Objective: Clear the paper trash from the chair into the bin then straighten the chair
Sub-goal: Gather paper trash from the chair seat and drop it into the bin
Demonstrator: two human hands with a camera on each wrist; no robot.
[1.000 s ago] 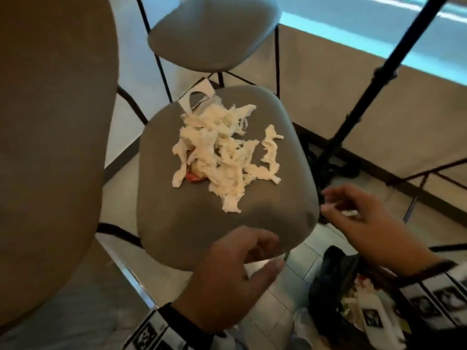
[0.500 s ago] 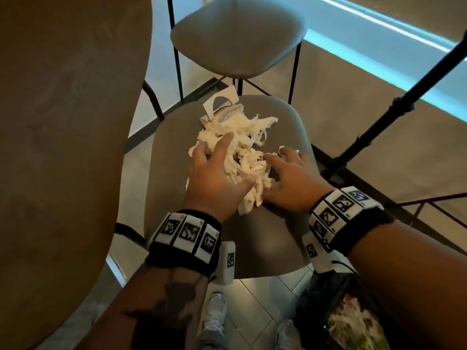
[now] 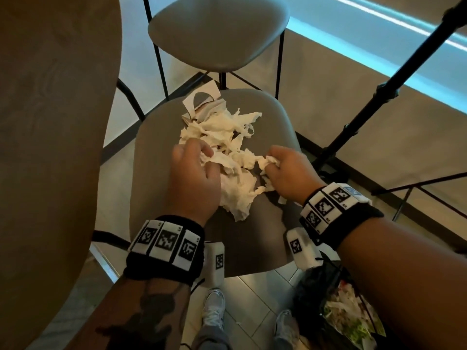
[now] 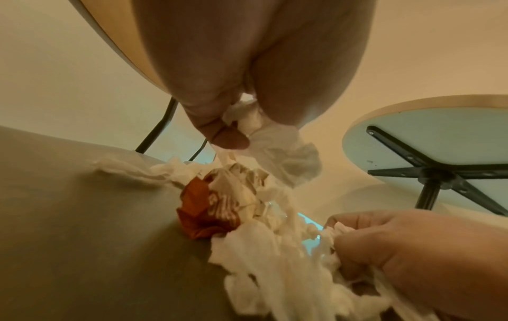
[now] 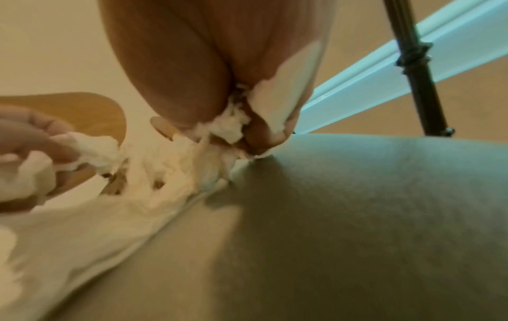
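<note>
Head view: both sets of fingers, flat on the pile half a second ago, now curl and pinch paper trash (image 3: 227, 157), left hand (image 3: 193, 180) and right hand (image 3: 288, 173) bunching it on the chair (image 3: 161, 152) seat, ready to lift toward the bin (image 3: 313, 281).

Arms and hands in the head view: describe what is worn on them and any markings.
Both hands are bare, with no gloves or sleeves. The left hand has a black wristband carrying a row of white tiles printed with black square codes, and a white box with one more code hangs beneath. The right hand wears a matching wristband and box. A dark tattoo marks the left forearm.
</note>
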